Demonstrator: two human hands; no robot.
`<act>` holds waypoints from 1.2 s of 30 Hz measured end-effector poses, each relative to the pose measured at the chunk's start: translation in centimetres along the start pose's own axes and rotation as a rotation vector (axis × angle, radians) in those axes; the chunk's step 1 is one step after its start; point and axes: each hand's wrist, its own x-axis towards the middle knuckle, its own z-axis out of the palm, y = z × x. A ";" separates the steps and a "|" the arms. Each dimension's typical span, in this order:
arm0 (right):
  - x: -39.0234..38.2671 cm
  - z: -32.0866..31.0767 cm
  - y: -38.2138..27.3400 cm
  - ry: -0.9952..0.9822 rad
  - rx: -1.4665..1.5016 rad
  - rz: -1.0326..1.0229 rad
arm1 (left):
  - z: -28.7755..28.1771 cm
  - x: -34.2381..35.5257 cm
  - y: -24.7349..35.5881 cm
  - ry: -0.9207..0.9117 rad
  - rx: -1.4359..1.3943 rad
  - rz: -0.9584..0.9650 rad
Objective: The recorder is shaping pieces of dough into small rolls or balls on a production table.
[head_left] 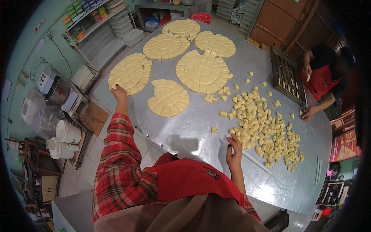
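Observation:
My left hand (119, 92) reaches to the near edge of a scored dough disc (130, 72) at the left of the metal table, its fingers closed on the rim. My right hand (234, 151) is over the table's near side, fingers apart and holding nothing, beside a heap of small dough pieces (257, 123). One loose dough piece (214, 130) lies to the left of that hand. In front of me is a smaller dough disc (169, 99) with a notch out of its upper left. A larger scored disc (202, 73) sits behind it.
More dough discs (166, 45) lie farther back on the metal table (174, 133). A pale rod (257, 162) rests near my right hand. At the far right, a co-worker's hand (308, 113) is by a dark tray (286, 75) with rows of dough pieces. A mixer (54, 87) stands left.

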 end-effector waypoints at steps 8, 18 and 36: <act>3.6 1.3 -6.1 -0.204 -0.180 -0.242 | 23.8 -28.0 3.6 -0.962 0.604 -0.487; 0.0 -1.1 -7.3 -0.375 -0.516 -0.381 | 27.9 -41.2 5.0 -1.988 0.770 -0.815; -13.5 -13.3 -1.0 -0.122 0.195 0.468 | 29.4 -56.2 -6.4 -1.313 0.475 -0.647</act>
